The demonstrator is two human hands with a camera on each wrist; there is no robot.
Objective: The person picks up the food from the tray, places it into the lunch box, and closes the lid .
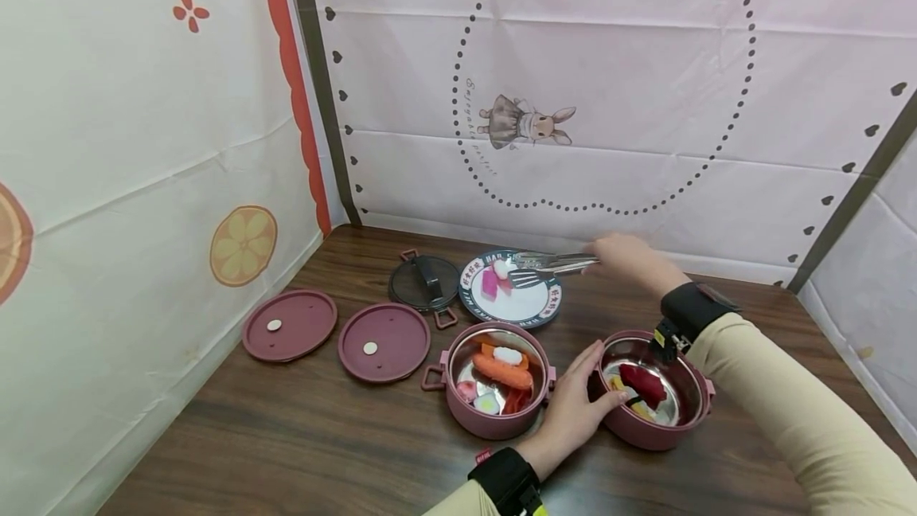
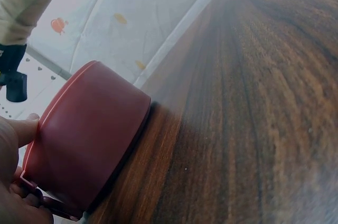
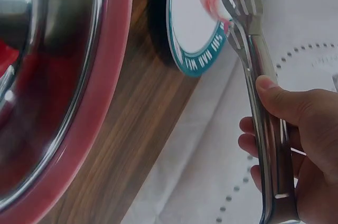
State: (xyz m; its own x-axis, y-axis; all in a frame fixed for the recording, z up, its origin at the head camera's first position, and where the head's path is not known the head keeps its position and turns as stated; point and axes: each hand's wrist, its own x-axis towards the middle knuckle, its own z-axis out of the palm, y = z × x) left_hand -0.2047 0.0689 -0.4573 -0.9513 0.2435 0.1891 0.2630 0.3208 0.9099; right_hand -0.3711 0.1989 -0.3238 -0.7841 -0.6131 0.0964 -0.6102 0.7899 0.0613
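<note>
Head view: right hand clamped on metal tongs, tips apart over the plate at 12 o'clock, just beside the pink food piece. Left hand grips the rim of the right pot, thumb inside; red piece inside it. Left pot at 9 o'clock of that hand, full of toy food. Two maroon lids at 9 o'clock, dark lid touching the plate's left edge.

Left wrist view: left hand's fingers wrap the pot rim; bare wooden table to 3 o'clock.

Right wrist view: fingers curled round tongs, tips over plate; pot rim at 9 o'clock.
</note>
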